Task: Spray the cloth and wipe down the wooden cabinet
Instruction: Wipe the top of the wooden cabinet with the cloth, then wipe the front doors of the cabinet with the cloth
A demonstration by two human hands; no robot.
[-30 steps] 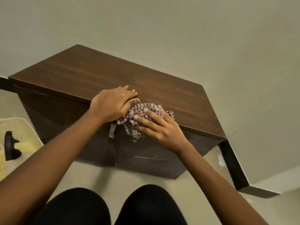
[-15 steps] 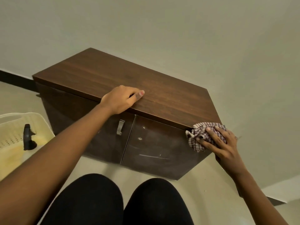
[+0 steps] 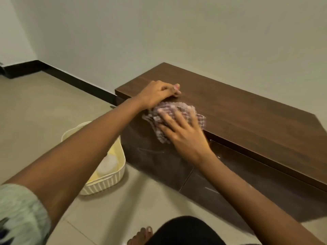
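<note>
A low dark wooden cabinet [image 3: 238, 110] stands against the wall, with two doors on its front. My right hand [image 3: 184, 133] presses a checked cloth [image 3: 177, 110] against the cabinet's front top edge, near its left end. The cloth is bunched and blurred under my spread fingers. Just left of the cloth, my left hand [image 3: 157, 94] rests on the cabinet top with curled fingers, holding nothing. No spray bottle is clearly visible.
A cream ribbed basket [image 3: 106, 181] sits on the tiled floor left of the cabinet, partly hidden by my left arm. A dark skirting board [image 3: 74, 80] runs along the wall. My knee [image 3: 184, 230] and a foot [image 3: 141, 235] are at the bottom.
My right hand slid the cloth from the cabinet's right front corner back left along the front edge, next to my left hand. The camera view swung left.
</note>
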